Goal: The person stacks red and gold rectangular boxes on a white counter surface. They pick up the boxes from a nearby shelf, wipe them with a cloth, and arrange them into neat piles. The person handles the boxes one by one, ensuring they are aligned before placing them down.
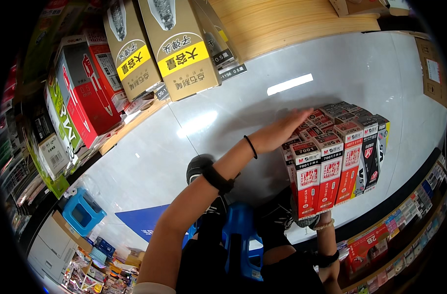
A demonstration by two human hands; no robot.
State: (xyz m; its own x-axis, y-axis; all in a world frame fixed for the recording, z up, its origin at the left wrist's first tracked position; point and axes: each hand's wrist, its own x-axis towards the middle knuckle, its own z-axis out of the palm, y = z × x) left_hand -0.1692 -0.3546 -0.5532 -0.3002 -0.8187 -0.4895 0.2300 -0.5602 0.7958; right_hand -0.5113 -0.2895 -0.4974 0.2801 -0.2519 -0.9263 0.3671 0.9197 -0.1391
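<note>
A block of several M&G pen boxes (330,172), red, black and grey and bearing writing, is held off the floor in front of my knees. My left hand (291,126) lies flat along its left side, fingers stretched toward the far end. A thin black band circles that wrist. Beneath the near end, my right hand (322,217) supports the block; most of the hand is hidden by the boxes. It wears a pale bracelet at the wrist.
Gold pen boxes (183,55) and a red-grey box (85,92) stand along a wooden shelf edge at upper left. A blue plastic stool (240,235) is between my legs; another blue stool (84,212) sits left. Stocked shelving (411,224) curves along the right. A cardboard carton (433,71) stands at far right.
</note>
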